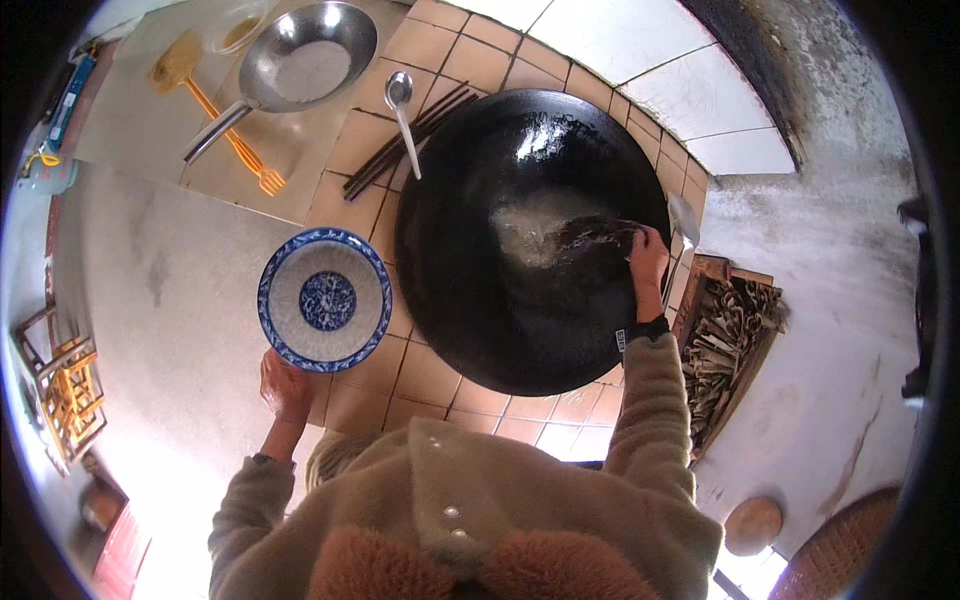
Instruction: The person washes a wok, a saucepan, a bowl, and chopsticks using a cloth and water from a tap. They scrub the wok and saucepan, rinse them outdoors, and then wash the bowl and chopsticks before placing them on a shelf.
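My left hand point(286, 388) is closed on the near rim of a white bowl point(372, 300) with a blue patterned border and a blue round motif in its middle. It appears bare inside, held left of a large black wok point(500, 340). Over the wok's right side reaches my right hand point(648, 260), its fingers closed on a dark, stringy bundle point(590, 235). The bundle's far end meets the shallow cloudy water point(525, 225) at the wok's bottom. I cannot tell whether it is a brush or a rag.
Chopsticks point(400, 150) and a metal spoon point(398, 95) lie beside the wok on tan tiles. At the far left are a steel frying pan point(310, 60) and an orange-handled spatula point(215, 105). A ladle point(683, 220) rests by the wok's right rim, near a box of kindling point(735, 340).
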{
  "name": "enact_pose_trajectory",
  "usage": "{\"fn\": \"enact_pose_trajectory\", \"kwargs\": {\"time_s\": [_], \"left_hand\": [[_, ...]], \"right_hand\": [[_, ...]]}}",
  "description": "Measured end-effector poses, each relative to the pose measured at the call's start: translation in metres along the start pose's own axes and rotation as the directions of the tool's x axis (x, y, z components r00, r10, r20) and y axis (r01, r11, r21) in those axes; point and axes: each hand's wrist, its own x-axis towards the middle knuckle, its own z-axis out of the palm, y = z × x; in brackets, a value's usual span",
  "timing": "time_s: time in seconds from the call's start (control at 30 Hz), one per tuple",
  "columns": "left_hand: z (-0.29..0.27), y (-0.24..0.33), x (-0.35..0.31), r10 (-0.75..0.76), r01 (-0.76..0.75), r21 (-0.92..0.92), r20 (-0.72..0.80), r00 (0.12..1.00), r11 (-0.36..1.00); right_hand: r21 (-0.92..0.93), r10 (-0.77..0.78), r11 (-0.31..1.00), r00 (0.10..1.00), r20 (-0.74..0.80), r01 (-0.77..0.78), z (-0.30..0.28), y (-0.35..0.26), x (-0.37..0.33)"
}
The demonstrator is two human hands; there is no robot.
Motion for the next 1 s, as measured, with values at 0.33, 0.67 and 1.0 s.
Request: {"fn": "enact_pose_trajectory", "kwargs": {"time_s": [0.33,0.67,1.0], "left_hand": [[-0.002,0.014,0.005,-0.005,0.003,-0.039,-0.040,0.999,0.999],[-0.001,0.010,0.004,0.013,-0.013,-0.001,-0.004,1.000,1.000],[-0.005,0.013,0.003,-0.043,0.043,0.006,0.014,0.999,0.999]], "right_hand": [[0.472,0.346,0.865,0.882,-0.320,-0.169,0.090,0.021,0.124],[0.907,-0.121,0.416,0.985,0.126,-0.065,0.154,-0.247,0.088],[0.816,-0.376,0.424,0.743,0.554,-0.394,0.119,-0.289,-0.123]]}}
